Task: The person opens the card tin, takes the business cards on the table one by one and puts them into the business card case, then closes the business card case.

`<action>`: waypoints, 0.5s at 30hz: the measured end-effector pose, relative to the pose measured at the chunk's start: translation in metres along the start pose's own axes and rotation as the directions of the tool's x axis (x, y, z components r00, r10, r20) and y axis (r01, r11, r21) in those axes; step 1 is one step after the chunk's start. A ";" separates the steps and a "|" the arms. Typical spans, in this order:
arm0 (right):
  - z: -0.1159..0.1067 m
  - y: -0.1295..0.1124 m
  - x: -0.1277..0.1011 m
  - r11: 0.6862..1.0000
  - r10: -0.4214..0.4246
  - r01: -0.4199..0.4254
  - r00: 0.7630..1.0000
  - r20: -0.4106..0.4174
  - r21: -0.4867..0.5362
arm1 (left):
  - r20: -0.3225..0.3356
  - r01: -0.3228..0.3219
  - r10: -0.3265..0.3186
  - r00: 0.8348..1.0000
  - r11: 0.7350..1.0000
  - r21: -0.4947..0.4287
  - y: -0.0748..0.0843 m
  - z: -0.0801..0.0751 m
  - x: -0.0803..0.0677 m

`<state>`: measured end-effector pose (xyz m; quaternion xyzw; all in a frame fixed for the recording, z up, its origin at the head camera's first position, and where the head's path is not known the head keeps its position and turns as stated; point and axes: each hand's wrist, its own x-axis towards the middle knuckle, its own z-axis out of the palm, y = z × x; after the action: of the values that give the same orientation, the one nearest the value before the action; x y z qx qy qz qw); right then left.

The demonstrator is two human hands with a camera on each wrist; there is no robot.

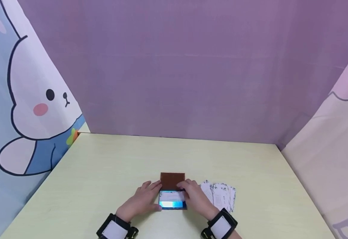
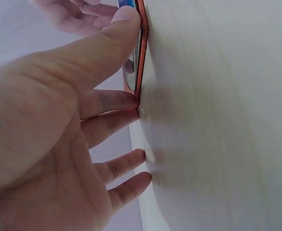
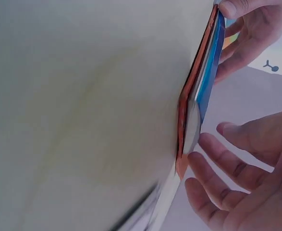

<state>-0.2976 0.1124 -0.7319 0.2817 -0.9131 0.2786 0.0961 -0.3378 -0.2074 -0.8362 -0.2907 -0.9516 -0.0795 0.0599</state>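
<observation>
A brown folding card case [image 1: 170, 179] lies opened out on the table, its far half bare brown. The near half shows a blue shiny insert [image 1: 178, 204] and a white printed card [image 1: 169, 196]. My left hand [image 1: 143, 198] rests along the case's left side, thumb at the near corner and fingertips by the fold. In the left wrist view, that thumb presses on the edge of the case [image 2: 141, 57]. From the right, my right hand [image 1: 197, 198] reaches over the case. Its fingertips touch the card's end in the right wrist view, with the thumb apart from the fingers.
Several white cards with floral print [image 1: 221, 196] lie overlapping just right of my right hand. The pale table [image 1: 126, 156] ends at a purple curtain [image 1: 185, 83] behind. Cartoon-printed cloth [image 1: 33, 86] hangs on the left, and pale cloth [image 1: 326, 159] on the right.
</observation>
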 end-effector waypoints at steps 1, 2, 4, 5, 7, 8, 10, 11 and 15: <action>0.002 0.006 -0.002 1.000 0.005 -0.005 1.000 -0.028 0.008 | 0.005 0.004 -0.004 1.000 1.000 -0.014 0.002 -0.004 -0.001; 0.008 0.016 -0.005 1.000 0.004 -0.005 0.998 -0.065 -0.018 | 0.003 0.006 -0.005 1.000 1.000 -0.031 0.004 -0.008 -0.001; 0.014 0.033 -0.011 0.999 0.031 -0.035 0.992 -0.118 -0.034 | 0.000 0.003 -0.003 1.000 0.998 -0.068 0.007 -0.015 -0.002; 0.013 0.040 -0.014 0.997 0.064 -0.069 0.990 -0.128 -0.035 | -0.003 -0.002 0.002 1.000 0.997 -0.072 0.006 -0.015 -0.002; 0.019 0.061 -0.023 0.991 0.112 -0.123 0.979 -0.168 -0.056 | -0.006 -0.012 0.011 1.000 0.997 -0.073 0.005 -0.013 -0.001; 0.022 0.074 -0.027 0.986 0.129 -0.146 0.972 -0.194 -0.075 | -0.010 -0.013 0.012 1.000 0.998 -0.058 0.003 -0.009 0.000; 0.026 0.095 -0.037 0.973 0.191 -0.214 0.958 -0.213 -0.090 | -0.012 -0.011 0.010 1.000 1.000 -0.021 -0.002 -0.001 0.000; 0.028 0.107 -0.041 0.967 0.212 -0.237 0.952 -0.219 -0.096 | -0.012 -0.010 0.010 1.000 1.000 -0.004 -0.005 0.004 0.001; 0.037 0.156 -0.061 0.940 0.261 -0.306 0.929 -0.261 -0.149 | -0.009 -0.006 0.006 1.000 1.000 0.002 -0.012 0.014 0.002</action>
<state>-0.3366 0.2265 -0.8538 0.1005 -0.9482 0.2344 0.1894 -0.3472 -0.2132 -0.8508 -0.2932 -0.9505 -0.0796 0.0646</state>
